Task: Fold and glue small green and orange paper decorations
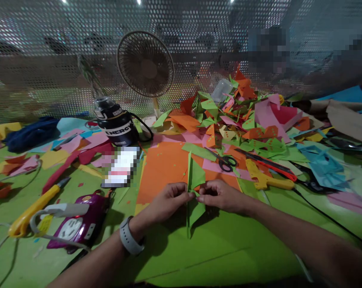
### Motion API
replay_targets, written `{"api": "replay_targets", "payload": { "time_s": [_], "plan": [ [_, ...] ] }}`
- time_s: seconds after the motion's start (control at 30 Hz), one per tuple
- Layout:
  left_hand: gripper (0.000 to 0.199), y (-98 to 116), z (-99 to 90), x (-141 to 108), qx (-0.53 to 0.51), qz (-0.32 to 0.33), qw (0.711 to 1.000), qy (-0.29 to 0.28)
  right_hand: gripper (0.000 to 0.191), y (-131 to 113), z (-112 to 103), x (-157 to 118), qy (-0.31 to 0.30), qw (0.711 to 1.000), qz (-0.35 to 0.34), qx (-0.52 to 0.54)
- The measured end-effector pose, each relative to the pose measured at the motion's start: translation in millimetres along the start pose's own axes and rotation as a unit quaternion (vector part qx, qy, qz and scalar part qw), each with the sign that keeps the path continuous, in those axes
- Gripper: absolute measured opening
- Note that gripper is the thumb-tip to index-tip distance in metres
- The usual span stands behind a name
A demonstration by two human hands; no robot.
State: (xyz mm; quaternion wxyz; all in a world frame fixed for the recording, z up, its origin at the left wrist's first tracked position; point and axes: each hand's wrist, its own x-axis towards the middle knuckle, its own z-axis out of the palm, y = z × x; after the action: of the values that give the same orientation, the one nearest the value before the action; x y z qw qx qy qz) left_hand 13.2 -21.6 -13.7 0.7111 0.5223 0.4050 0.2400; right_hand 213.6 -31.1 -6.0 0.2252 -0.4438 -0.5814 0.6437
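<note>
Paper [195, 172], light green and folded along a crease, stands on edge between your two hands, just above the near part of the orange sheet [161, 170] and the green tabletop [217, 250]. Your left hand [173, 198] pinches it at mid-length, thumb over the crease and fingers curled behind; your right hand [221, 195] pinches it from the other side, thumb and forefinger closed at its narrow middle, the two sets of fingertips almost meeting. A pale grey watch band [130, 237] circles your left wrist. Beyond your right hand lie black-handled scissors [228, 163], and to their right a yellow glue gun [260, 177]. To the left of your left hand you have a phone [121, 167] with its screen blurred out, a purple case [76, 222] with a white cable across it, and a yellow corded tool [38, 206] with a grey tip. Behind the phone stands a black bottle [118, 127] lettered ENERGY, and behind that, slightly right, a round fan [146, 66]. Farther right rises a heap of cut and folded papers [209, 106] in orange, green and pink, with a clear plastic container [222, 90] near its top. A perforated screen [193, 24] spans the background.
</note>
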Motion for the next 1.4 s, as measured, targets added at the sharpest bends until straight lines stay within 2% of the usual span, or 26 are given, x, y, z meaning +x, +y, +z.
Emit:
{"api": "replay_targets", "payload": {
  "time_s": [0.27, 0.63, 1.4],
  "plan": [
    [0.035, 1.6, -2.3, 0.6, -0.016, -0.015, 1.000, -0.014, 0.047, -2.4, -1.1, 0.1, -0.032, 0.996, 0.052, 0.063],
    [0.039, 0.2, -0.5, 2.1, -0.043, -0.023, 0.999, 0.002, 0.037, 2.4, -2.9, 0.4, -0.048, 0.992, 0.038, 0.110],
    [0.036, 5.0, 1.9, -0.4, -0.072, -0.044, 0.996, 0.002, 0.037, -1.5, -1.5, 0.5, -0.045, 0.990, 0.054, 0.125]
  ]
}}
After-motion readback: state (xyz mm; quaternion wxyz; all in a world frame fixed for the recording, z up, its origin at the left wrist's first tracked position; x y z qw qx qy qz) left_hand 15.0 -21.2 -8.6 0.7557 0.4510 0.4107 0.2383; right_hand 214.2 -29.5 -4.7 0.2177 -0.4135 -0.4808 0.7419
